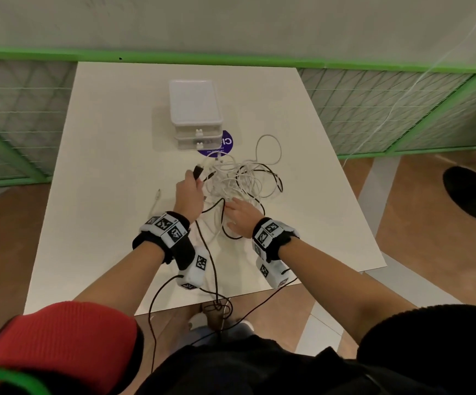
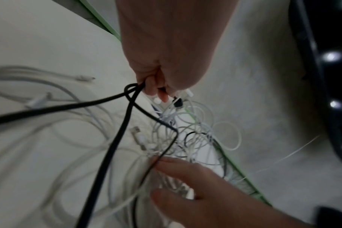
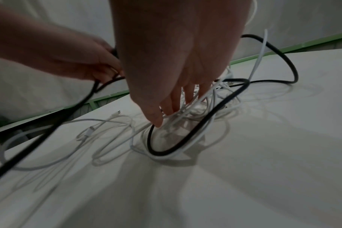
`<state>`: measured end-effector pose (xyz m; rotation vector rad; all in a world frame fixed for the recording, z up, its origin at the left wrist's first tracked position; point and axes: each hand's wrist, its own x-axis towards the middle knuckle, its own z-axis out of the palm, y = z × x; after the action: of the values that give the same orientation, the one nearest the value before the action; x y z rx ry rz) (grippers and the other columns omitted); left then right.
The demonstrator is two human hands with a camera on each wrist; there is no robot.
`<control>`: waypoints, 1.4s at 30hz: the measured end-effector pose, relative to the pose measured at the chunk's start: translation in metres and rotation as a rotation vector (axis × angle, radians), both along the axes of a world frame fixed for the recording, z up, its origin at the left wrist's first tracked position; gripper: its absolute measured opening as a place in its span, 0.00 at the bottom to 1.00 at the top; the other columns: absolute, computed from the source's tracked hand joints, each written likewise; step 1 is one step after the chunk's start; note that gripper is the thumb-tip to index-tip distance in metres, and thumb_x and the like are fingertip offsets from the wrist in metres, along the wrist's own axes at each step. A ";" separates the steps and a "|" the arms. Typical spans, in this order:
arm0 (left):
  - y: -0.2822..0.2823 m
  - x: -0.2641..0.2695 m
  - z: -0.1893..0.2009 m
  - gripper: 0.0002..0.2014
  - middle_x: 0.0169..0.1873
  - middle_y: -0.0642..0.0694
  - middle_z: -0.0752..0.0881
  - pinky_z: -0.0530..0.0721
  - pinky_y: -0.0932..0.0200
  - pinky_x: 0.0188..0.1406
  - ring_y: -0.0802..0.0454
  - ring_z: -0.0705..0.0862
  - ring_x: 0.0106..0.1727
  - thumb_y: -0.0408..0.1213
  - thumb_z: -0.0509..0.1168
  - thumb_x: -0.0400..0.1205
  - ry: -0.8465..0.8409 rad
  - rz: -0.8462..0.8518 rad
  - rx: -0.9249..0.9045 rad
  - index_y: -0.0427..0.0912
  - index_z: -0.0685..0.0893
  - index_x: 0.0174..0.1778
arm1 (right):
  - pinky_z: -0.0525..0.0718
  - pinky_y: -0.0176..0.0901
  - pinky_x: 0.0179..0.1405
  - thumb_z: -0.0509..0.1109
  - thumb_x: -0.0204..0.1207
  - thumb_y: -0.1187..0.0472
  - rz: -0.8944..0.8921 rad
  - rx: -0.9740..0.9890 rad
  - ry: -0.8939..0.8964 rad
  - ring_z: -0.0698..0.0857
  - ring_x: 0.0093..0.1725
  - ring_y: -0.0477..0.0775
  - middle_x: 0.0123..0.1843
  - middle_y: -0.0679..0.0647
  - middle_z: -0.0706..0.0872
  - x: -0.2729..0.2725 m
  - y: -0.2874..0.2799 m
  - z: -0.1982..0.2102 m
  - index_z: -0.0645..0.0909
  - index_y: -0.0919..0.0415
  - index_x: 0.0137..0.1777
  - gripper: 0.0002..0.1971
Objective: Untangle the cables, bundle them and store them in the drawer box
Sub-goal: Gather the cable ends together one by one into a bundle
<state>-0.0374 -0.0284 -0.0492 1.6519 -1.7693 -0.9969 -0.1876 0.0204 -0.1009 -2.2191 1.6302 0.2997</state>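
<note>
A tangle of white cables [image 1: 239, 178] with a black cable [image 1: 273, 175] looped through it lies mid-table. My left hand [image 1: 189, 186] grips the black cable near its plug end [image 1: 198, 170], lifted above the table; in the left wrist view the left hand [image 2: 160, 86] curls round the black cable [image 2: 111, 98]. My right hand [image 1: 241, 213] rests flat on the near part of the pile, fingers straight. In the right wrist view its fingertips [image 3: 156, 121] press down among white strands and a black loop [image 3: 185, 146]. The white two-drawer box [image 1: 195, 115] stands behind, both drawers shut.
A purple round sticker [image 1: 221, 145] lies beside the box. One white cable end [image 1: 157, 201] lies apart to the left of my left wrist. The white table [image 1: 103, 195] ends near my body; a green mesh fence [image 1: 387, 109] runs behind it. A black stand base [image 1: 473, 192] sits on the floor at right.
</note>
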 end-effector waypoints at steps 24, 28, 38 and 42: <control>0.033 -0.005 0.091 0.11 0.27 0.54 0.79 0.67 0.62 0.25 0.63 0.71 0.20 0.36 0.59 0.84 0.419 -0.104 -0.062 0.45 0.81 0.37 | 0.77 0.41 0.56 0.51 0.65 0.71 -0.691 -0.800 -0.992 0.81 0.53 0.56 0.52 0.58 0.83 0.002 0.025 0.127 0.81 0.67 0.53 0.21; 0.043 -0.016 0.093 0.11 0.24 0.50 0.75 0.66 0.59 0.23 0.56 0.68 0.20 0.36 0.57 0.85 0.450 -0.236 -0.008 0.37 0.82 0.44 | 0.80 0.33 0.48 0.58 0.81 0.62 -0.525 -0.554 -1.119 0.83 0.47 0.45 0.49 0.53 0.85 0.027 0.028 0.134 0.80 0.66 0.59 0.14; 0.046 -0.014 0.101 0.15 0.25 0.51 0.74 0.76 0.64 0.33 0.61 0.73 0.25 0.38 0.50 0.88 0.532 -0.094 -0.057 0.43 0.72 0.35 | 0.83 0.37 0.43 0.56 0.85 0.56 -0.380 -0.350 -1.009 0.85 0.36 0.47 0.45 0.52 0.85 0.026 0.054 0.115 0.61 0.51 0.78 0.22; 0.033 -0.007 0.116 0.16 0.22 0.54 0.66 0.78 0.65 0.25 0.61 0.67 0.20 0.35 0.48 0.89 0.800 0.042 -0.004 0.44 0.67 0.34 | 0.73 0.37 0.39 0.57 0.82 0.59 -0.384 -0.361 -0.845 0.79 0.33 0.44 0.34 0.51 0.81 0.000 0.066 0.074 0.81 0.63 0.57 0.13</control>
<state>-0.0444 0.0047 0.0669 1.0418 -1.1806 -1.3762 -0.1876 0.0869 -0.0267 -1.7706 1.5997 -0.9650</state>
